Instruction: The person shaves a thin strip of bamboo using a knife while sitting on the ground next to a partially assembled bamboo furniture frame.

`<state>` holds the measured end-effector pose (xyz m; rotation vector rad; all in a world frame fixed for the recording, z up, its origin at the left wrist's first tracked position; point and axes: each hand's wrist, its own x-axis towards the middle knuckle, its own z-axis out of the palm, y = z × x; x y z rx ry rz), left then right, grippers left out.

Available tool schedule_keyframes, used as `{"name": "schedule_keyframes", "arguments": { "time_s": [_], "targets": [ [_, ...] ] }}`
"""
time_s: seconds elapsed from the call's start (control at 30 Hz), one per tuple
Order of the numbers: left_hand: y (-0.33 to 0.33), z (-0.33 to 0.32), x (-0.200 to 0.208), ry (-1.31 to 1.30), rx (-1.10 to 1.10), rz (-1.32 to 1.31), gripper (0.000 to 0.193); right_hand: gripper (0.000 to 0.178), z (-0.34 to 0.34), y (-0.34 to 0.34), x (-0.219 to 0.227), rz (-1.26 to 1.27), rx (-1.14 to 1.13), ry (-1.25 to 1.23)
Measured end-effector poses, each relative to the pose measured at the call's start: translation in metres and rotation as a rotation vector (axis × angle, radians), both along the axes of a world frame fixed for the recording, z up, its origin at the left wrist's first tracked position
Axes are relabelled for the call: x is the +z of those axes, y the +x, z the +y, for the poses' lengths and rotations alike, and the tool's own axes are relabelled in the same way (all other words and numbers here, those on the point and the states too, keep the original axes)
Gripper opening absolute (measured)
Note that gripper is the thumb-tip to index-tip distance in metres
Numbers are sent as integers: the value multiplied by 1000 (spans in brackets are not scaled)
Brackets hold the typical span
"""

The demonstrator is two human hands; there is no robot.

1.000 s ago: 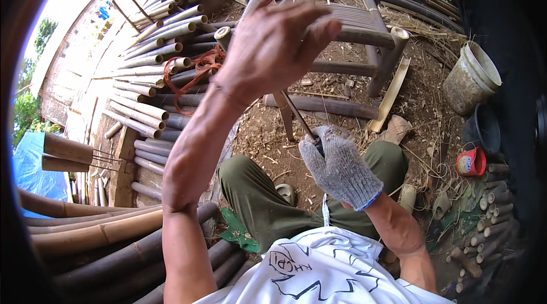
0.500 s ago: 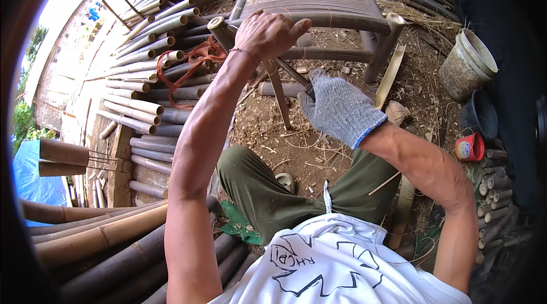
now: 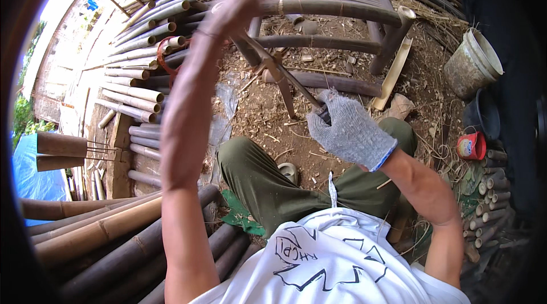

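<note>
My right hand (image 3: 347, 127), in a grey knit glove with a blue cuff, is closed around the dark handle of a long narrow tool (image 3: 293, 81). The tool slants up and left, its far end near the left leg of a bamboo bench (image 3: 330, 7). Its kind is hard to tell from this angle. My bare left hand (image 3: 236, 8) is smeared by motion beside the bench's near left corner, so its fingers cannot be read. Under the tool, a thin upright wooden piece (image 3: 284, 90) stands near that leg. A thick bamboo length (image 3: 325, 82) lies below the bench.
Stacked bamboo poles (image 3: 134, 96) fill the left side, with more poles (image 3: 119, 224) at lower left. To the right stand a dirty white bucket (image 3: 470, 65), a dark basin (image 3: 481, 113) and a red container (image 3: 471, 146). Shavings litter the dirt floor (image 3: 262, 133).
My left hand has moved up and left off the bench's front rail. My right hand has drawn down and toward me with the tool, showing more of its length.
</note>
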<state>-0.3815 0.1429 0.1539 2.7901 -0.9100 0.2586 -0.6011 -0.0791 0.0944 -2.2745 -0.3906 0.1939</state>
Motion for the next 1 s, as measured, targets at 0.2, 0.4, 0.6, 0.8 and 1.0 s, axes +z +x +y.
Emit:
{"name": "schedule_keyframes", "arguments": {
  "time_s": [0.2,0.4,0.6,0.8,1.0],
  "targets": [
    [15,-7,-11,-573,-95,119,65,14,-23,-1,29,-682,399,-201],
    [4,48,-143,-390,242,260,50,36,17,21,-35,181,122,-158],
    [-53,36,-104,-1503,-178,676,73,41,28,21,-105,253,-46,1],
    [-80,0,-91,-1403,249,188,22,37,38,50,-97,161,-18,-158],
    [-82,-23,-102,-1381,267,-89,13,35,43,47,-79,116,69,-319]
  ]
}}
